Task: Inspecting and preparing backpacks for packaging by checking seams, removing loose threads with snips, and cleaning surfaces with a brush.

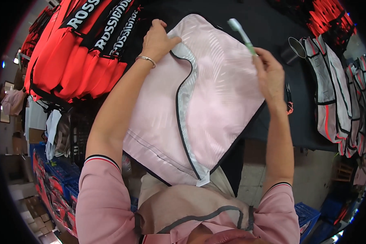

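Note:
A pale pink fabric panel [227,93] with black-bound edges lies across the dark table and hangs over its near edge toward my lap. A wavy black-trimmed opening runs down its middle, showing a silvery lining [186,101] and a small white label [203,179] at the bottom. My left hand [156,40] grips the panel's upper left edge, thumb on top by the opening; its other fingers are partly hidden. In my right hand [271,75], over the panel's right side, is a toothbrush [240,33] with a green and white handle, bristle end pointing up and left, apart from the fabric.
Stacked red bags [75,69] stand at the left of the table [288,130]. On the right lie grey bags [329,89], a metal cup [295,49] and thread snips [288,97] with orange handles. Blue crates [61,171] stand at lower left.

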`<state>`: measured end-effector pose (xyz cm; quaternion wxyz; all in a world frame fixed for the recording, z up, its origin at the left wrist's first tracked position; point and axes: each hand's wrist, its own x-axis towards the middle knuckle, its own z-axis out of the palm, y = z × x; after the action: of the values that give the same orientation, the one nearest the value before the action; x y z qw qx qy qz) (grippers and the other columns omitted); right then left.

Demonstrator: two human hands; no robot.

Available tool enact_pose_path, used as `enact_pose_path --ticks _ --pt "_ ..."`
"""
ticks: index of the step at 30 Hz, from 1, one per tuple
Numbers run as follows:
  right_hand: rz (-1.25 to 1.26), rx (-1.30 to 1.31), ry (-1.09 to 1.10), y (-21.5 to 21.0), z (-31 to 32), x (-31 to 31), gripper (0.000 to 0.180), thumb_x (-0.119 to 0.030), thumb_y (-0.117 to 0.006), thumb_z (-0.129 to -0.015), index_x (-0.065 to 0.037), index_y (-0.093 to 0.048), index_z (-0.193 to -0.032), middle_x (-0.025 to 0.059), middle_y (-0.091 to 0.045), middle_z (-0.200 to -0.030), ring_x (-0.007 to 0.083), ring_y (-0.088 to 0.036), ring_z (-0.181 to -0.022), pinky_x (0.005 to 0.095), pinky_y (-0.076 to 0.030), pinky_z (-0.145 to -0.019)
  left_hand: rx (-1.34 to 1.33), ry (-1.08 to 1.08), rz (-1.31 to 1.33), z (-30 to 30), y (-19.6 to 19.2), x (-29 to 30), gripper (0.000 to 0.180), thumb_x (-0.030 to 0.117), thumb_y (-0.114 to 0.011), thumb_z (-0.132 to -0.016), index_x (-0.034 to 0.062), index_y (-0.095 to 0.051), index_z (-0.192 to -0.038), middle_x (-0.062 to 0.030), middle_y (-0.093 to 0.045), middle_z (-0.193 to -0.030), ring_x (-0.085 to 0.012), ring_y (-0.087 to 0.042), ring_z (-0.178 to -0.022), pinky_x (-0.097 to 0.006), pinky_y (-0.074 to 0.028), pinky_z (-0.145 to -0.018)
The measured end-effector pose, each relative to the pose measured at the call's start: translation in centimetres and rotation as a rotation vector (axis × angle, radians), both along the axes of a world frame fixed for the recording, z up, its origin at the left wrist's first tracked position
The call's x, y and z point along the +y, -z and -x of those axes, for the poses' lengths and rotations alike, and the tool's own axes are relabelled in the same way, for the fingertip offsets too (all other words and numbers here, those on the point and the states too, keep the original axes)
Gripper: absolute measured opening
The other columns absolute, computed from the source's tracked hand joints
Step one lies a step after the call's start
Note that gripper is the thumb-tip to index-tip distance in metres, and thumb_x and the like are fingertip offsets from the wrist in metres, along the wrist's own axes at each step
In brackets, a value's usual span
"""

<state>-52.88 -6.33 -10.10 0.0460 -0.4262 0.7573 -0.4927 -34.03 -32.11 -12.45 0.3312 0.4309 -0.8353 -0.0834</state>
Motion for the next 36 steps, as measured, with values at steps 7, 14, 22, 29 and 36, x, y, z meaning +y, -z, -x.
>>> enact_pose_path --ticks 7,14,22,29,36 --pt "0.043 -0.041 -0.24 4.2 -5.7 -5.7 0.016 -0.009 -0.062 -0.091 -0.004 -0.066 -0.105 0.0127 -0.065 -0.081 0.0224 -0.06 -0.068 0.0341 -0.047 -0.065 0.338 0.416 -1.124 -4.0 1.6 -3.1 0.035 0.005 -0.076 -0.08 -0.0049 -0.065 -0.112 -0.0103 -0.07 -0.105 -0.0127 -0.066 -0.092 -0.026 -0.052 -0.085" --pt "-0.01 0.215 -0.3 6.8 -6.0 -7.8 0.017 -0.005 -0.062 -0.089 -0.002 -0.066 -0.105 0.0125 -0.068 -0.091 0.0254 -0.065 -0.079 0.0336 -0.049 -0.071 0.582 0.524 -1.386 -5.0 3.4 -3.3 0.038 0.004 -0.074 -0.081 -0.0061 -0.062 -0.115 -0.0108 -0.068 -0.107 -0.0158 -0.065 -0.096 -0.028 -0.052 -0.089" --pt "-0.073 0.295 -0.303 6.4 -6.4 -11.0 0.015 -0.012 -0.057 -0.092 -0.005 -0.066 -0.102 0.0153 -0.065 -0.093 0.0353 -0.063 -0.086 0.0423 -0.049 -0.072 0.625 0.531 -1.449 -5.1 4.1 -2.7 0.04 0.004 -0.074 -0.081 -0.007 -0.059 -0.117 -0.011 -0.067 -0.109 -0.0165 -0.064 -0.1 -0.029 -0.051 -0.093" --pt "-0.359 0.352 -0.252 6.4 -7.5 -5.9 0.012 -0.014 -0.054 -0.092 -0.006 -0.062 -0.095 0.0177 -0.065 -0.091 0.0391 -0.063 -0.082 0.0477 -0.048 -0.07 0.682 0.455 -1.445 -5.6 6.3 -3.3 0.079 0.002 -0.078 -0.075 -0.0171 -0.032 -0.137 -0.0191 -0.057 -0.125 -0.0192 -0.057 -0.113 -0.03 -0.046 -0.099" --pt "-0.472 0.379 -0.283 6.1 -11.6 1.7 0.014 -0.007 -0.049 -0.089 -0.004 -0.056 -0.101 0.0189 -0.062 -0.085 0.0412 -0.065 -0.071 0.0497 -0.053 -0.062 0.838 0.351 -1.35 -8.7 7.1 -0.8 0.074 0.0 -0.079 -0.072 -0.0119 -0.042 -0.135 -0.015 -0.058 -0.126 -0.0196 -0.056 -0.114 -0.03 -0.042 -0.101"
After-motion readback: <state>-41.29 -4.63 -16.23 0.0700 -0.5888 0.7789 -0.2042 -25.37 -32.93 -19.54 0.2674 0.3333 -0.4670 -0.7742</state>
